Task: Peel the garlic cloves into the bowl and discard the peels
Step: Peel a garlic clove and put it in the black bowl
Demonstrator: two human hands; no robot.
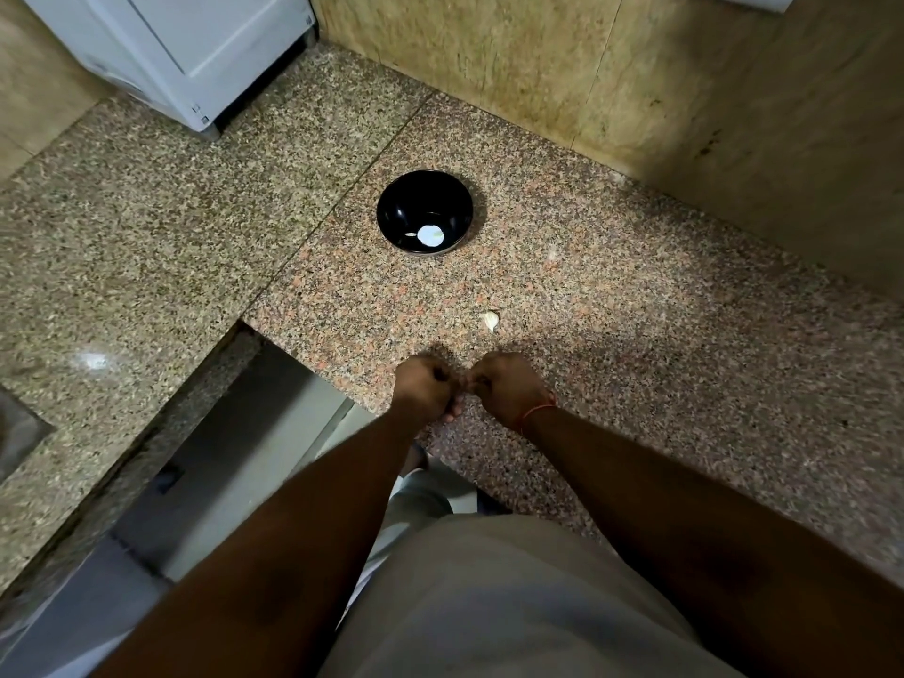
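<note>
While the two fists met at the lower middle of the frame, I could not make out what lay between them: the left hand point(424, 388) and the right hand point(508, 386) were both curled tight, knuckles up, fingertips touching, and whatever they pinched was hidden under the fingers. It was probably a garlic clove, but I could not tell from my feed. Just above the right hand, slightly to its right and apart from it, one unpeeled clove point(490, 320) lay on the granite counter point(636, 335). Further up, near the centre of the frame and well apart from the hands, stood the black bowl point(424, 212), with a pale peeled piece point(430, 235) at its bottom. A red thread point(538, 411) circled the right wrist. At upper left a white appliance point(195, 56) was cut off by the frame edge.
</note>
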